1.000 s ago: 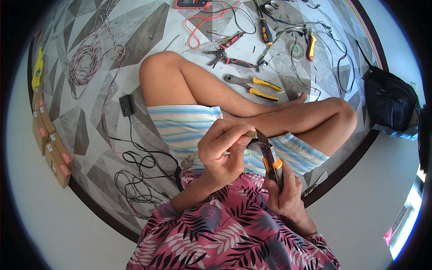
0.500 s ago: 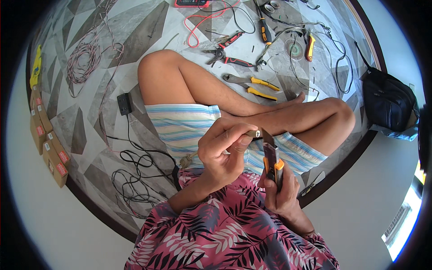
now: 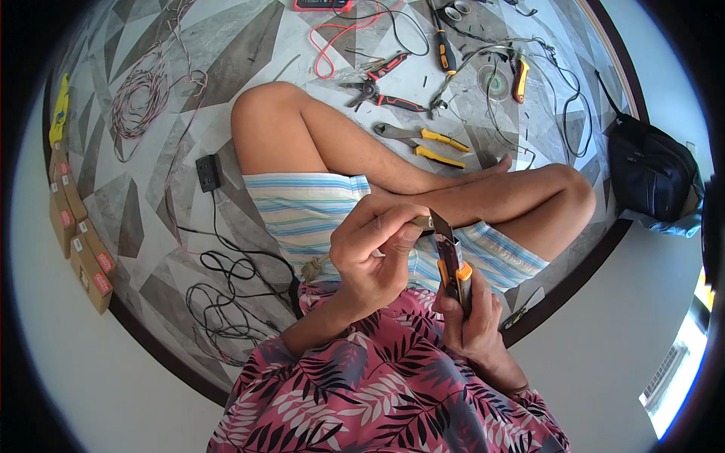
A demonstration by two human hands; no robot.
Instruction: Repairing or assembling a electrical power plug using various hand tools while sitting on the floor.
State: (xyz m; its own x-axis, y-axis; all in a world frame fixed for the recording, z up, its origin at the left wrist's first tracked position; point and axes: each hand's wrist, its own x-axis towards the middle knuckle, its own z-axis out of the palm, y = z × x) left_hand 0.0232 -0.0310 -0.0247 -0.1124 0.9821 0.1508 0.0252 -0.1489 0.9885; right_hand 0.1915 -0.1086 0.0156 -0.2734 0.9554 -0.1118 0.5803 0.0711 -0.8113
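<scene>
One expanse of grey patterned floor [image 3: 234, 68] reached out to a dark skirting [image 3: 556, 299], curved at the rim. Crossed legs [image 3: 325, 143] took up its middle. At the right edge rested a black backpack [image 3: 653, 170], just beside the skirting; brown boxes [image 3: 92, 264] lined the left edge. Black cable [image 3: 226, 288] lay tangled on the person's left, and a coil of wire [image 3: 136, 124] sat farther out, floor showing between it and the left knee [image 3: 264, 98]. Both hands were closed: the left hand [image 3: 374, 253] pinching, the right hand [image 3: 474, 325] wrapped around a handle, with a narrow gap between them. Beyond the shins lay yellow-handled pliers [image 3: 404, 134]. A utility knife [image 3: 455, 278] filled the right grip, its blade [image 3: 440, 229] extended away from the body. Between left thumb and forefinger was a tan cable end [image 3: 424, 222], right at the blade; whether they touched could not be told.
</scene>
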